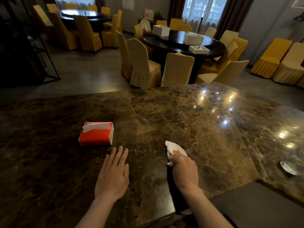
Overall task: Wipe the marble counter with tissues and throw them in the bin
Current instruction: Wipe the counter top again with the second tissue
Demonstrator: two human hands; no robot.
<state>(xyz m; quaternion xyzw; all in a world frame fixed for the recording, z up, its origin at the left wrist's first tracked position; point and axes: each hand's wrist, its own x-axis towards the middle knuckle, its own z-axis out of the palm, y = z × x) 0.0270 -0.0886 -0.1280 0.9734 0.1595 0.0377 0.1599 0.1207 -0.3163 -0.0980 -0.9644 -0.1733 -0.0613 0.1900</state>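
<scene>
The glossy brown marble tabletop (164, 112) mirrors ceiling lights. The right hand (184, 168) grips a white tissue (174, 148) against it; the left hand (113, 175) lies flat, fingers spread, near the red tissue box (97, 134). Yellow-covered chairs (143, 63) ring round dining tables (185, 45) behind.

**Browns, gold veins, one red box**

The counter (164, 116) under my hands is dark brown marble, mottled with darker blotches and netted with gold-tan veins; bright white spots of light glint across its right side. The tissue box (96, 134) is red, its end panel white, with a white tissue poking from the top. The tissue (174, 148) in my right hand (184, 168) is plain white. Beyond the counter, chairs (177, 69) wear pleated covers, some cream, some mustard yellow. The round table (184, 45) is near black, carrying white boxes (161, 30). The floor (85, 69) is grey tile, the curtains (204, 12) sheer white.
</scene>
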